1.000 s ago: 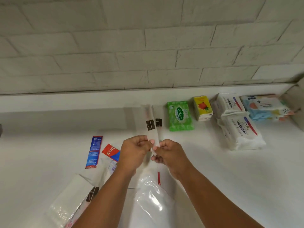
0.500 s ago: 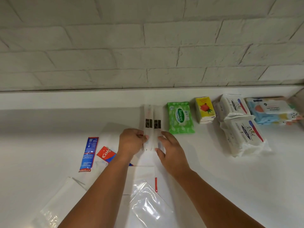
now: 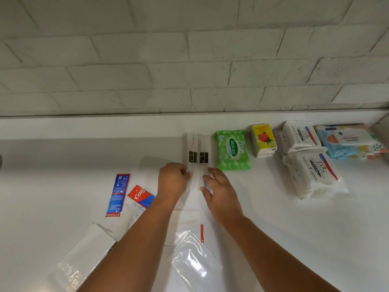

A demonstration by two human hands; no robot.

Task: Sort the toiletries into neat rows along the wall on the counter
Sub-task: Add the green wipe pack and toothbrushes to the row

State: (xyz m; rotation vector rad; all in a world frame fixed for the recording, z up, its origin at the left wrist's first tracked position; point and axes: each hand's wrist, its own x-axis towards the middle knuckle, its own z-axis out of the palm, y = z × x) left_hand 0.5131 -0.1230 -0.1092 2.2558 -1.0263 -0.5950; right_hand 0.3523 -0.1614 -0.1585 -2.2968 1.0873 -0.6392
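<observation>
White counter (image 3: pixel 63 165) runs along a white brick wall (image 3: pixel 189 60). Head view: two slim white sachets with dark label squares lie side by side, touching, far ends toward the wall, just left of a green Sanicare wipes pack (image 3: pixel 232 149). Left hand (image 3: pixel 173 181), fingers curled, pinches the near end of the left sachet (image 3: pixel 192 152). Right hand (image 3: pixel 221 192), fingers relaxed, grasps nothing and rests on the right sachet (image 3: pixel 203 152).

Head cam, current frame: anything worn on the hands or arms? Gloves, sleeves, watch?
Nothing worn that shows. The left hand and right hand are bare, with no gloves, rings, watch or bands. Both forearms are uncovered, with no sleeve down to the frame's bottom edge and no markings visible.
</observation>
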